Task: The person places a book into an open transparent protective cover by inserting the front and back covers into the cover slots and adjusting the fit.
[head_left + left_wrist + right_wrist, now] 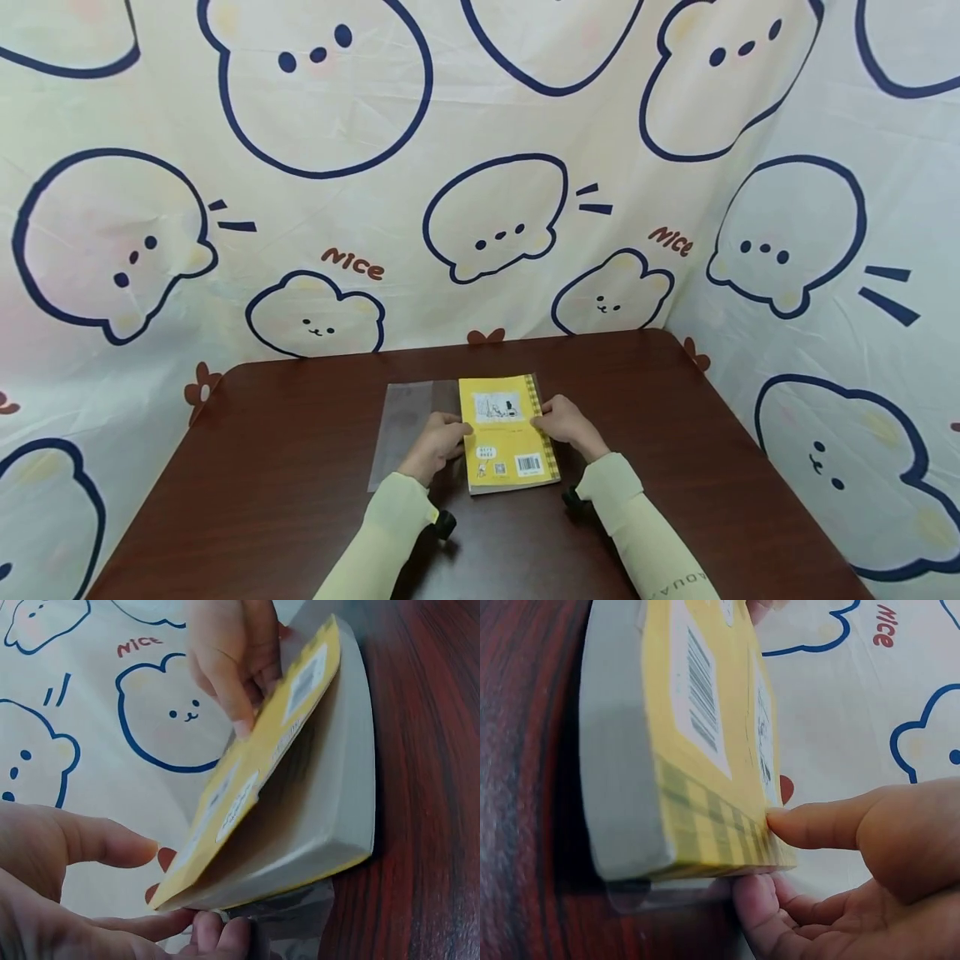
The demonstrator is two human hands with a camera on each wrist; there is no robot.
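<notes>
A yellow paperback book (501, 446) lies on the table with its barcode side up and its checked spine edge to the right. A clear plastic book cover (401, 429) spreads out from under it to the left. My left hand (437, 446) grips the book's left edge, thumb above and fingers beneath; in the left wrist view the yellow back cover (247, 772) stands a little lifted from the pages. On the spine side, my right hand (572, 425) pinches the edge, its thumb on top and its fingers underneath. Clear plastic (690, 891) shows below the spine in the right wrist view.
The dark brown wooden table (300, 467) has rounded far corners. Behind it and along the right side hangs a pale cloth (480, 308) printed with cartoon bears. Black wrist cameras (446, 524) sit at the cuffs of pale sleeves.
</notes>
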